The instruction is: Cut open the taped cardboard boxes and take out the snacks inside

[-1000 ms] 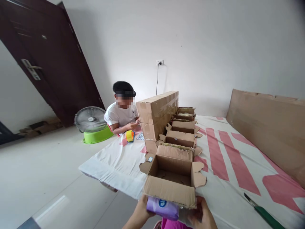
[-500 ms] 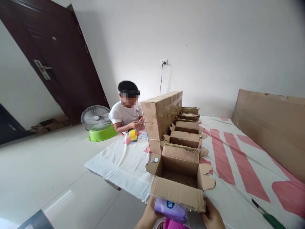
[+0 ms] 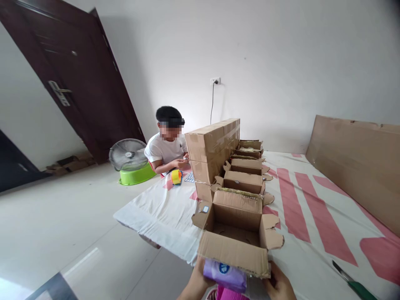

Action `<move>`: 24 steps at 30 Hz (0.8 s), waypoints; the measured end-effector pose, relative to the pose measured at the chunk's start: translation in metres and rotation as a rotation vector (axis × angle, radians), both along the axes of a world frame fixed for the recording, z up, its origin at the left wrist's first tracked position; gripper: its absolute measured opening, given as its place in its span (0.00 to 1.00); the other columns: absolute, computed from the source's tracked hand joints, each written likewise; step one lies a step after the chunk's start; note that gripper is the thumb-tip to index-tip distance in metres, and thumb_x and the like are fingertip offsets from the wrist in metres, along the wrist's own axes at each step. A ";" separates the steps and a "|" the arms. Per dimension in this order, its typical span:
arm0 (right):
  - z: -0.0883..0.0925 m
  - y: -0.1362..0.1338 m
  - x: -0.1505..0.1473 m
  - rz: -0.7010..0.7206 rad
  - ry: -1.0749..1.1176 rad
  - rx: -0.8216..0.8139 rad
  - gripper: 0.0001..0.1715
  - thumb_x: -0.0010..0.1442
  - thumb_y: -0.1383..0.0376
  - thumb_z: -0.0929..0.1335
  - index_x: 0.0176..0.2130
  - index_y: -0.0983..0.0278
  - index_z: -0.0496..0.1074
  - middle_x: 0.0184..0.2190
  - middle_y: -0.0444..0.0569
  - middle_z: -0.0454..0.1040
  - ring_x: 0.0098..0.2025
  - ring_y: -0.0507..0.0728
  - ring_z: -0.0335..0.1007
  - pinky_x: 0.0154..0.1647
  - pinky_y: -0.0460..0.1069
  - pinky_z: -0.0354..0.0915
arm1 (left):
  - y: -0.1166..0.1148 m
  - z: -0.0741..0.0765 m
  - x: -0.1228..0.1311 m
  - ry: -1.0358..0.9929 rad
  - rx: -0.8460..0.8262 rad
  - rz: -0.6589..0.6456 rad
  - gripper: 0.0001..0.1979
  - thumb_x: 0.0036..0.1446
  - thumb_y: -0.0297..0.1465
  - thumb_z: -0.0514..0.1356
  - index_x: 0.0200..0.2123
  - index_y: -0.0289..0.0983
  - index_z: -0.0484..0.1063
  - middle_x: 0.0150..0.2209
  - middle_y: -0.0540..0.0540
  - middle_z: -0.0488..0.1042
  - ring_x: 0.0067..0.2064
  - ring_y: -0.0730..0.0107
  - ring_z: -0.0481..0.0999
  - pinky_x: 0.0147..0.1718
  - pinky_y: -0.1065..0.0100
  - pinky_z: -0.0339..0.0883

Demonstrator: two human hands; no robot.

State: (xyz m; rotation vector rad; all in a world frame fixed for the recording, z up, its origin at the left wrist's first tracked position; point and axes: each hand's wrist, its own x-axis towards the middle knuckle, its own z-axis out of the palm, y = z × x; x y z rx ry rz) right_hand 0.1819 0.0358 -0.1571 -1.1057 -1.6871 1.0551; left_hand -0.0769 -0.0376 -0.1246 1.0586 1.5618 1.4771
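Nearest to me on the table's edge is an open cardboard box, its flaps spread outward and its inside bare. My left hand is at its near left corner, with the fingertips hidden behind the front flap. At the near right corner, my right hand grips the box beside the flap, its fingers bent and partly covered. Between my hands, below the flap, a purple plastic-wrapped packet with a blue label shows; whether a hand touches it, I cannot tell.
More open boxes run in a row behind, beside a wall of stacked closed cartons. A green-handled knife lies at right. Across the table a person sits near yellow tape. A large cardboard sheet stands at right.
The view has shifted very slightly, so everything sits a little further right. My hands and the box keep the same position relative to each other.
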 end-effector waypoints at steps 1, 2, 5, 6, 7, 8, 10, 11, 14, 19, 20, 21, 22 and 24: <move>0.000 0.000 0.000 -0.003 0.002 0.005 0.08 0.51 0.59 0.66 0.30 0.60 0.73 0.25 0.47 0.76 0.35 0.62 0.76 0.35 0.50 0.69 | -0.001 0.000 0.000 0.001 0.001 -0.001 0.26 0.23 0.32 0.75 0.33 0.37 0.79 0.30 0.46 0.81 0.45 0.44 0.79 0.49 0.52 0.72; -0.001 -0.001 0.000 -0.005 0.006 0.010 0.08 0.51 0.59 0.66 0.30 0.60 0.73 0.25 0.47 0.76 0.35 0.62 0.76 0.35 0.50 0.69 | -0.001 0.000 0.000 0.003 0.002 -0.001 0.25 0.24 0.31 0.75 0.34 0.37 0.79 0.30 0.46 0.81 0.45 0.44 0.79 0.49 0.52 0.72; -0.002 -0.001 -0.001 -0.014 0.011 0.010 0.08 0.52 0.60 0.66 0.30 0.60 0.73 0.25 0.47 0.76 0.35 0.62 0.76 0.35 0.50 0.69 | -0.002 -0.004 0.001 -0.001 0.000 0.005 0.25 0.24 0.29 0.75 0.34 0.36 0.79 0.32 0.45 0.81 0.45 0.45 0.79 0.50 0.53 0.72; -0.002 -0.002 -0.001 -0.016 0.014 0.010 0.08 0.52 0.60 0.66 0.30 0.60 0.73 0.25 0.47 0.76 0.34 0.62 0.76 0.35 0.51 0.69 | -0.003 -0.005 0.001 -0.009 -0.001 0.015 0.25 0.24 0.29 0.74 0.34 0.36 0.78 0.34 0.45 0.82 0.46 0.45 0.78 0.50 0.54 0.72; -0.002 -0.002 -0.001 -0.016 0.017 0.011 0.08 0.52 0.60 0.66 0.30 0.60 0.73 0.26 0.47 0.77 0.34 0.62 0.75 0.35 0.51 0.69 | -0.003 -0.008 0.001 -0.020 0.000 0.025 0.25 0.24 0.29 0.74 0.34 0.36 0.78 0.36 0.44 0.82 0.46 0.45 0.78 0.49 0.55 0.72; -0.001 -0.002 0.000 -0.017 0.019 0.014 0.08 0.52 0.60 0.66 0.30 0.60 0.73 0.26 0.47 0.77 0.34 0.62 0.75 0.35 0.51 0.69 | -0.003 -0.010 0.001 -0.031 0.002 0.034 0.26 0.24 0.29 0.74 0.34 0.35 0.78 0.39 0.44 0.82 0.46 0.46 0.79 0.48 0.55 0.73; -0.001 -0.001 0.001 -0.012 0.014 0.022 0.07 0.51 0.62 0.66 0.31 0.60 0.73 0.26 0.47 0.77 0.34 0.62 0.75 0.35 0.51 0.69 | -0.002 -0.015 0.001 -0.047 0.008 0.040 0.26 0.24 0.30 0.74 0.34 0.36 0.77 0.42 0.43 0.82 0.46 0.46 0.79 0.48 0.57 0.73; -0.001 -0.001 0.001 -0.008 0.003 0.024 0.06 0.51 0.63 0.66 0.30 0.60 0.73 0.26 0.47 0.77 0.33 0.62 0.75 0.35 0.51 0.69 | -0.001 -0.018 0.000 -0.046 0.008 0.036 0.26 0.23 0.31 0.74 0.34 0.36 0.77 0.43 0.43 0.81 0.46 0.45 0.79 0.47 0.57 0.74; -0.001 0.000 0.003 0.010 -0.031 0.016 0.05 0.51 0.64 0.66 0.30 0.60 0.73 0.25 0.47 0.77 0.33 0.61 0.75 0.36 0.51 0.70 | 0.002 -0.022 -0.003 -0.029 -0.002 0.029 0.28 0.21 0.33 0.75 0.34 0.37 0.77 0.42 0.42 0.82 0.47 0.44 0.79 0.47 0.57 0.74; -0.002 -0.001 0.002 0.007 -0.010 -0.002 0.08 0.50 0.65 0.66 0.32 0.61 0.74 0.29 0.49 0.79 0.36 0.62 0.76 0.38 0.51 0.70 | 0.002 -0.021 -0.007 -0.042 -0.034 -0.015 0.33 0.21 0.34 0.75 0.39 0.36 0.77 0.41 0.41 0.82 0.45 0.43 0.80 0.46 0.54 0.74; -0.002 -0.001 0.002 0.006 -0.005 -0.012 0.08 0.51 0.65 0.66 0.33 0.61 0.74 0.30 0.49 0.79 0.36 0.62 0.76 0.38 0.51 0.70 | 0.002 -0.020 -0.008 -0.042 -0.039 -0.022 0.33 0.22 0.34 0.75 0.39 0.35 0.77 0.42 0.40 0.82 0.45 0.43 0.79 0.47 0.54 0.74; -0.002 0.000 0.002 0.005 0.000 -0.023 0.08 0.51 0.64 0.66 0.33 0.61 0.74 0.29 0.49 0.79 0.37 0.62 0.76 0.39 0.51 0.70 | 0.003 -0.019 -0.008 -0.038 -0.044 -0.024 0.32 0.22 0.32 0.75 0.39 0.35 0.77 0.42 0.40 0.82 0.46 0.43 0.79 0.47 0.54 0.74; -0.001 0.000 0.002 0.002 0.006 -0.033 0.08 0.51 0.64 0.66 0.33 0.61 0.74 0.29 0.49 0.79 0.37 0.62 0.76 0.39 0.51 0.70 | 0.003 -0.018 -0.009 -0.030 -0.049 -0.020 0.32 0.22 0.31 0.74 0.39 0.35 0.77 0.43 0.40 0.82 0.46 0.43 0.79 0.47 0.54 0.74; 0.000 0.003 0.003 -0.002 0.019 -0.047 0.07 0.52 0.62 0.67 0.32 0.61 0.73 0.27 0.48 0.78 0.35 0.62 0.76 0.38 0.51 0.70 | 0.004 -0.017 -0.009 -0.014 -0.058 -0.012 0.30 0.21 0.28 0.74 0.37 0.35 0.78 0.43 0.40 0.82 0.48 0.42 0.78 0.48 0.55 0.74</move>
